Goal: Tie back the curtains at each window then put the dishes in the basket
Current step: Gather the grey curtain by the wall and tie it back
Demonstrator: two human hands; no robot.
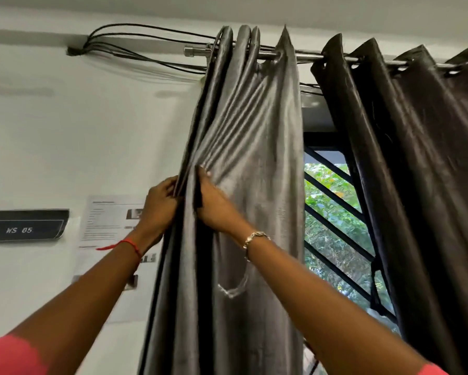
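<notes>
curtains, two panels, on a metal rod (306,57) along the top of the frame.
item 1: grey curtain (254,147), centre of frame, bunched into tight vertical folds toward the rod's left end, hanging down to the bottom edge.
item 2: dark curtain (416,163), right of frame, spread more loosely on its eyelets, apart from the grey one; window grille (335,204) with green leaves behind it shows in the gap between them.
item 3: left hand (160,204), centre left, fingers curled round the grey curtain's outer left folds; red thread (131,243) on the wrist.
item 4: right hand (214,205), just beside the left, fingers closed on a fold of the grey curtain, thumb tip showing on the cloth; bracelet (254,238) on the wrist.
item 5: dark strip (198,189), upright along the right hand's left edge; whether it is a tie or the curtain's lining cannot be told.
item 6: black cables (135,41), upper left, running from the wall to behind the grey curtain.
item 7: dark sign (22,226) reading "ws 05", left edge, and a printed sheet (105,220) beside it on the white wall.
</notes>
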